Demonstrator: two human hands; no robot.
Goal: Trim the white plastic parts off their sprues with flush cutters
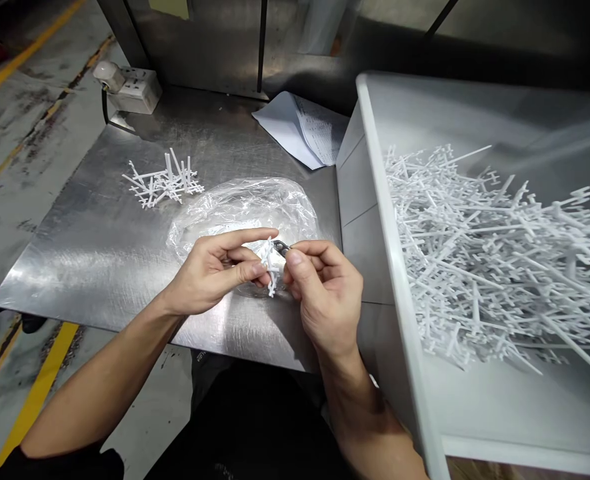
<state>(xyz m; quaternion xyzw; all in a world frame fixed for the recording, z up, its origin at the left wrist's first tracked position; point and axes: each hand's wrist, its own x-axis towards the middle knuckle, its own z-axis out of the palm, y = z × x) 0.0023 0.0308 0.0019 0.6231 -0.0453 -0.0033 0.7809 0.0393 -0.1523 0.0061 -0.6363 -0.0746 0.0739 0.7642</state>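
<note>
Head view: your left hand pinches white plastic piece over clear bag, index extended, likely steadying it for dark tool gripped by your right hand, fingers curled.

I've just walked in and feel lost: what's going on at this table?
A person's left hand pinches a white branched piece above clear plastic; the right hand holds a small dark tool at or near it. A small pile of white pieces lies on the metal table, and a far larger heap sits in the pale bin.
</note>
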